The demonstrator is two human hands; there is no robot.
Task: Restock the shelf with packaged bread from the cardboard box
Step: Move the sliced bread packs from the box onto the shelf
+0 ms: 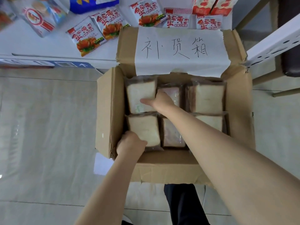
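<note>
Head view looks straight down into the open cardboard box (105, 111), which stands on the floor (40, 127) just in front of the shelf (32, 46). Inside the box six packs of bread show, lying flat in two rows of three, and the layer looks complete, with no gap.

The left hand (129, 143) is at the box's near-left corner. Its fingers are curled round the corner of the near-left bread pack (144, 127). The right hand (159, 100) reaches to the far row of the box. Its thumb lies on top of the far-left bread pack (139, 93), and its fingers go down along the edge of this pack, beside the far-middle pack (172, 95), so it seems to pinch the far-left pack. The fingertips are hidden in the gap. Both packs lie level with their neighbours and do not look lifted.

On the shelf beyond the box I see only printed snack packets (86, 38), no bread. A paper label (178, 46) with handwriting covers the far flap of the box.

My judgement is that the restocking is at its very start: two packs are being taken, none is placed, and all the visible bread has yet to go from the box to the shelf.
</note>
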